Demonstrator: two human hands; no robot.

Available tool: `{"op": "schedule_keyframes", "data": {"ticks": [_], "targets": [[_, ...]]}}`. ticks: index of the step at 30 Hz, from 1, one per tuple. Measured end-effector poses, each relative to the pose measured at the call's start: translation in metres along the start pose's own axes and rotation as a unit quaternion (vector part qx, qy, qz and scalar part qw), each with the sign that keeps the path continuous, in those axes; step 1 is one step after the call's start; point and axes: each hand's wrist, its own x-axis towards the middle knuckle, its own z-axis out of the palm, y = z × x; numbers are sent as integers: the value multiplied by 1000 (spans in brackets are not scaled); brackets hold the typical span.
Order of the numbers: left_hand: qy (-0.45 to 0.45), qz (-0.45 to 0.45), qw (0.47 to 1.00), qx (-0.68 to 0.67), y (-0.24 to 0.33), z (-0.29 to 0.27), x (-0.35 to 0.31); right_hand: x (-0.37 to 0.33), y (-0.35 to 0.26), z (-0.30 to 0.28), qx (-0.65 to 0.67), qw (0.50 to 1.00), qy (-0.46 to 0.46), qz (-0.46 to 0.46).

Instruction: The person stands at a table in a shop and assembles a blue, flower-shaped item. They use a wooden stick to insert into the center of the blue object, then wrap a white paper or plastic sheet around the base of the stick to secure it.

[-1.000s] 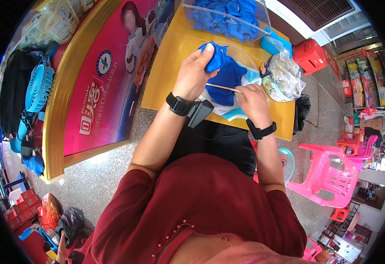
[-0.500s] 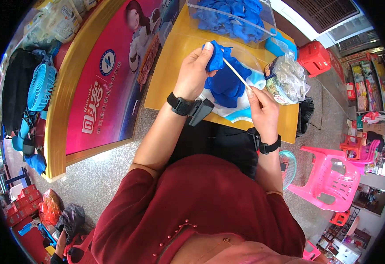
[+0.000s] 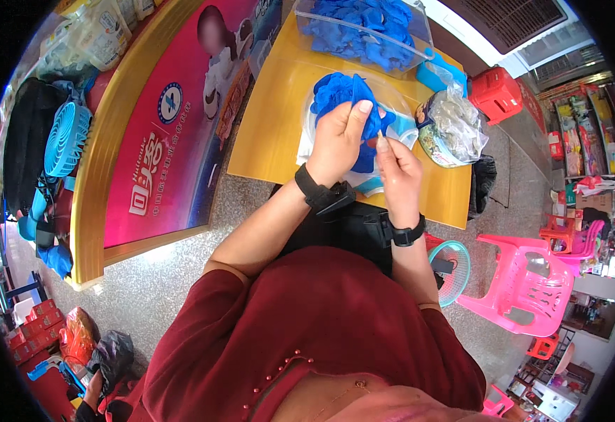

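Blue fabric (image 3: 371, 129) is pinched in the left hand (image 3: 341, 144), its thumb pressed down against the curled fingers so that no gap shows between them. Just beside it, the right hand (image 3: 400, 172) has thumb and forefinger closed on a thin pale stick (image 3: 380, 137), of which only a short end shows, at the near edge of the fabric; whether it goes into the cloth cannot be told. More blue fabric bunches up beyond the left fingers, over a clear round bowl (image 3: 396, 97), and the line between the held piece and the pile is hidden. Black wristbands (image 3: 312, 188) circle both wrists. Under the bowl lies a white and pale-blue sheet (image 3: 404, 125), spread on a yellow table (image 3: 260, 144). At the table's far side stands a clear plastic bin (image 3: 426, 50) filled with loose blue pieces (image 3: 364, 32). Right of the bowl sits a round jar (image 3: 430, 137) with a crumpled clear bag (image 3: 457, 119) on top, and behind that a light-blue container (image 3: 442, 72). Farther out, a red stool (image 3: 497, 96) stands beyond the table's right side, a teal basket (image 3: 462, 254) is by the right forearm, and a pink chair (image 3: 494, 295) is on the speckled floor (image 3: 174, 281).
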Motion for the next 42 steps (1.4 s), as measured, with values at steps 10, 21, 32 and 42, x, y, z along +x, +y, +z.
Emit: {"op": "schedule_keyframes", "data": {"ticks": [10, 21, 32, 42], "targets": [[30, -27, 998, -49, 33, -7, 3, -13, -15, -5, 172, 972, -92, 130], [53, 19, 997, -49, 18, -4, 6, -26, -6, 0, 184, 972, -71, 125], [57, 7, 994, -90, 19, 11, -20, -38, -1, 19, 298, 951, -54, 61], [-15, -4, 993, -117, 30, -8, 1, -33, 2, -1, 207, 968, -84, 116]]}}
